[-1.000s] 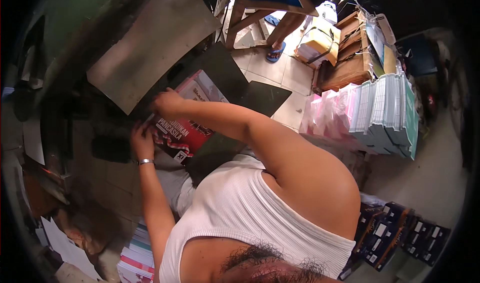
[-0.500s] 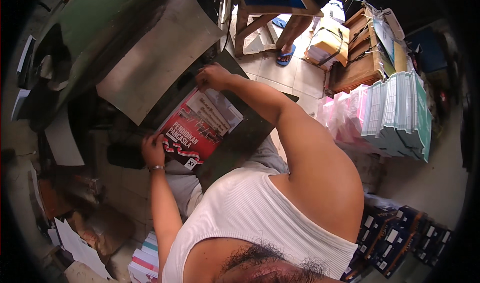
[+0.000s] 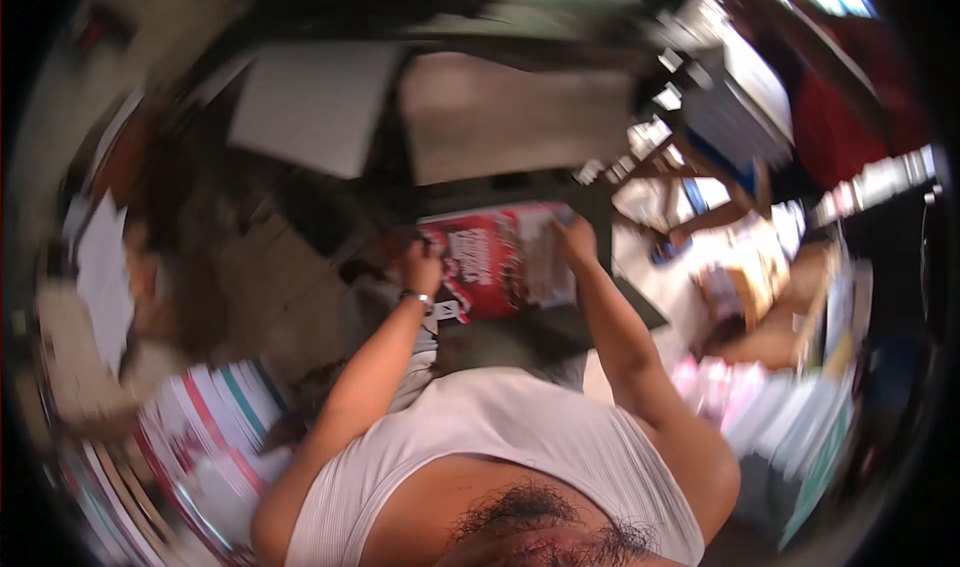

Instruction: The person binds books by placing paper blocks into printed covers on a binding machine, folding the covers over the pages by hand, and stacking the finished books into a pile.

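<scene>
The picture was blurry, so small things were hard to see. Closest to the camera was the person's own body in a white sleeveless top (image 3: 500, 447), with both bare arms reaching forward from it.

The left hand (image 3: 424, 267) had a band on its wrist. It was closed on the left edge of a red and white book (image 3: 497, 259). The right hand (image 3: 577, 240) was up at the book's right side, with its fingers curled on that edge. So both hands were gripping the book and holding it up in front of the body, over something dark and flat (image 3: 520, 332).

As for the work, it looked only part done. The book was picked up and in both hands, but it was not put down anywhere yet. I could not tell where it belonged.

The book was thin and flat. Its cover was mostly red with white parts and big letters, and it tilted a little.

Down on the left lay a fanned heap of books with colored stripes (image 3: 215, 417). On the right stood more stacks of books (image 3: 790, 427). Farther off was a brown board (image 3: 510, 117) and beside it a white sheet (image 3: 310, 107). Past those, on the right, was a wooden stool (image 3: 700, 167).
</scene>
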A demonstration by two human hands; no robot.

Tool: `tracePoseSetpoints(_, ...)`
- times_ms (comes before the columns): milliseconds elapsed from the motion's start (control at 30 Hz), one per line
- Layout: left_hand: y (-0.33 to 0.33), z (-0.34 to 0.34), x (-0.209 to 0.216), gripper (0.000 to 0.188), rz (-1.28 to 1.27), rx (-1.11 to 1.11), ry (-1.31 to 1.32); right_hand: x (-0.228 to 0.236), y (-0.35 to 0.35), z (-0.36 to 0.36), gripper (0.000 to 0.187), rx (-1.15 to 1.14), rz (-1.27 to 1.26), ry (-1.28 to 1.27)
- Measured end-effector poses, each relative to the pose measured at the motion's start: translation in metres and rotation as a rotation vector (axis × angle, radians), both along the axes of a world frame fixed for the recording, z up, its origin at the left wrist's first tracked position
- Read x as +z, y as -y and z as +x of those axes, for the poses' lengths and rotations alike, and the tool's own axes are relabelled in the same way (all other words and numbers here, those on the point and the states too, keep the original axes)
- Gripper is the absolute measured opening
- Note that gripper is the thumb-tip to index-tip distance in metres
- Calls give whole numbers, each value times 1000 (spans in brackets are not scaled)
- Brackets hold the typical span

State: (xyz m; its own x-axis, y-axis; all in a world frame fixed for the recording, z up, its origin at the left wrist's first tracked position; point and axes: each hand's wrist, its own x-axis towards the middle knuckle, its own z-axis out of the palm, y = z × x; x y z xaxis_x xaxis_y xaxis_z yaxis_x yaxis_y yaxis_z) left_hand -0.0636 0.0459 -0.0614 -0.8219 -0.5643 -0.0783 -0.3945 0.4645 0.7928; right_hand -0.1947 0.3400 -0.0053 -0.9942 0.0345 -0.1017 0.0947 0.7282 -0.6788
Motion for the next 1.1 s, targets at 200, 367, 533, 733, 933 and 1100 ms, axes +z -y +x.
tracePoseSetpoints(200, 14, 15, 39, 38, 203, 356, -429, 71, 72, -8, 47, 158, -577, -397)
tracePoseSetpoints(367, 125, 17, 146, 21, -71, 462, -851, 123, 171, -40, 45, 526, -1171, 129)
tracePoseSetpoints(533, 214, -20, 244, 16, -281, 391, -1004, 161, 264, -71, 48, 665, -1590, 400)
tracePoseSetpoints(733, 297, -92, 253, 22, -531, 285, -897, 207, 305, -93, 46, 659, -1651, 102)
tracePoseSetpoints(933, 317, -196, 255, 57, -888, 66, 54, 210, 284, -112, 42, 554, -1811, 205)
tracePoseSetpoints(1100, 355, -258, 244, 83, -872, -16, 440, 217, 253, -107, 38, 398, -1884, 377)
